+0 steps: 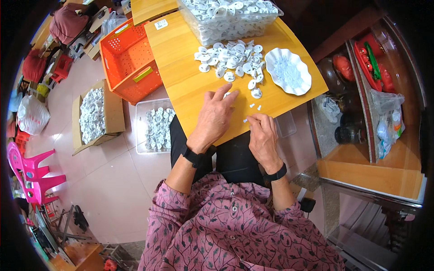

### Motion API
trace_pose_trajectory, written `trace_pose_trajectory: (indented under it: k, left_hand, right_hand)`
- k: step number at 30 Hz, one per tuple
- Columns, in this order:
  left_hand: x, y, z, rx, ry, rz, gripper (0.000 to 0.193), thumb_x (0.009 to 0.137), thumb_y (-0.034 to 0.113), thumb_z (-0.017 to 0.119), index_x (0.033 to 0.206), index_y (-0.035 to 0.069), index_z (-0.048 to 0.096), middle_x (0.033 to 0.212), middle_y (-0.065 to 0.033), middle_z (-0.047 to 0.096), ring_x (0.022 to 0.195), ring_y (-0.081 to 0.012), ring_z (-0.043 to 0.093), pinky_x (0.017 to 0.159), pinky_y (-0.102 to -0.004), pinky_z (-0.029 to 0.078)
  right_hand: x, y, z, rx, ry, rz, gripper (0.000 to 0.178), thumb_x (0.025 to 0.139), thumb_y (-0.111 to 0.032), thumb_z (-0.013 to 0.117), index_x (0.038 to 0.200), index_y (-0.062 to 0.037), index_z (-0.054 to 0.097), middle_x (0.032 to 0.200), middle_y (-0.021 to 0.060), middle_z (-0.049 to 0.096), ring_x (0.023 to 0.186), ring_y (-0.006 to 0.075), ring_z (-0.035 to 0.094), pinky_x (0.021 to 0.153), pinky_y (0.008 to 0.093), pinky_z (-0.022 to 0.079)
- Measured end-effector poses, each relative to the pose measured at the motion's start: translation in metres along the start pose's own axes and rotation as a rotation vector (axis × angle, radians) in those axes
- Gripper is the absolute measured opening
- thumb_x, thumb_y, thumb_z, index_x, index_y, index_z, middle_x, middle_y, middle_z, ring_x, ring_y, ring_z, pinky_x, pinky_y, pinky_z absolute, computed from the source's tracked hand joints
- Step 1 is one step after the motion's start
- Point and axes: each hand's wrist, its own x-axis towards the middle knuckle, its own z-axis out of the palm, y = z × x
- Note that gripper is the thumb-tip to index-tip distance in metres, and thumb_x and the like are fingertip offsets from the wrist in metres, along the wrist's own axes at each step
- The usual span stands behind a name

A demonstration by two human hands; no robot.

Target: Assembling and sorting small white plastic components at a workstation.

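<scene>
On your yellow table [183, 74], white round pieces [230, 56] lie in a loose heap, with a clear tub [260, 32] full of more behind them. A wavy white dish [271, 58] of tiny clear bits sits to the right. Your left hand [211, 117] has its fingers spread around one white round piece [227, 95]; I cannot tell if they grip it. Your right hand [264, 139] pinches a tiny clear bit [245, 120] near the front edge, and two loose bits [259, 107] lie just past it. Left of the table are an orange crate [131, 83], a brown box [115, 113] and, on the shiny floor [122, 189], a clear bin [139, 128]; box and bin hold white pieces. Far left is a pink plastic seat [47, 182], and to your right are wooden shelves [361, 177]
</scene>
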Motion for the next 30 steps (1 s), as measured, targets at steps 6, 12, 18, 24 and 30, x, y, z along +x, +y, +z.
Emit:
trace_pose_trajectory:
  k: [6, 12, 18, 24, 30]
  left_hand:
    - [-0.006, -0.011, 0.004, 0.031, 0.002, 0.015, 0.031, 0.078, -0.001, 0.068, 0.109, 0.003, 0.069, 0.117, -0.0149, 0.065, 0.102, -0.0362, 0.057, 0.089, -0.0414, 0.049]
    - [-0.014, -0.008, 0.002, 0.060, 0.037, -0.046, 0.021, 0.077, 0.001, 0.070, 0.098, 0.002, 0.070, 0.098, -0.0136, 0.065, 0.092, -0.0340, 0.058, 0.081, -0.0418, 0.049]
    - [-0.024, -0.006, 0.001, 0.048, 0.085, -0.090, 0.024, 0.076, 0.001, 0.071, 0.100, 0.002, 0.070, 0.097, -0.0141, 0.064, 0.092, -0.0347, 0.058, 0.081, -0.0421, 0.049]
    - [-0.034, -0.010, 0.002, 0.030, 0.144, -0.049, 0.023, 0.077, -0.003, 0.067, 0.100, 0.002, 0.069, 0.093, -0.0145, 0.061, 0.087, -0.0348, 0.055, 0.077, -0.0427, 0.048]
    - [-0.047, -0.013, -0.006, -0.097, 0.138, -0.157, 0.023, 0.084, 0.002, 0.071, 0.107, 0.002, 0.069, 0.092, -0.0074, 0.064, 0.087, -0.0237, 0.063, 0.074, -0.0330, 0.052]
  right_hand:
    - [-0.006, 0.000, -0.014, 0.079, -0.107, -0.028, 0.032, 0.081, 0.007, 0.062, 0.113, 0.0065, 0.064, 0.115, 0.0148, 0.058, 0.106, 0.0331, 0.056, 0.091, 0.0415, 0.047]
    - [-0.012, 0.017, -0.001, 0.143, 0.004, -0.081, 0.025, 0.077, 0.010, 0.066, 0.101, 0.0076, 0.067, 0.110, 0.0151, 0.062, 0.101, 0.0332, 0.060, 0.086, 0.0391, 0.053]
    - [-0.006, 0.012, -0.001, 0.103, 0.019, -0.069, 0.009, 0.080, 0.007, 0.063, 0.089, 0.0048, 0.063, 0.100, 0.0140, 0.061, 0.096, 0.0328, 0.059, 0.082, 0.0413, 0.052]
    - [0.007, 0.001, 0.002, -0.006, 0.000, -0.067, 0.008, 0.084, 0.004, 0.061, 0.090, 0.0013, 0.057, 0.096, 0.0145, 0.057, 0.092, 0.0337, 0.058, 0.082, 0.0437, 0.049]
    - [0.008, -0.002, 0.012, 0.269, 0.086, 0.053, 0.010, 0.088, 0.005, 0.060, 0.097, 0.0018, 0.057, 0.092, 0.0154, 0.060, 0.085, 0.0314, 0.062, 0.075, 0.0399, 0.051]
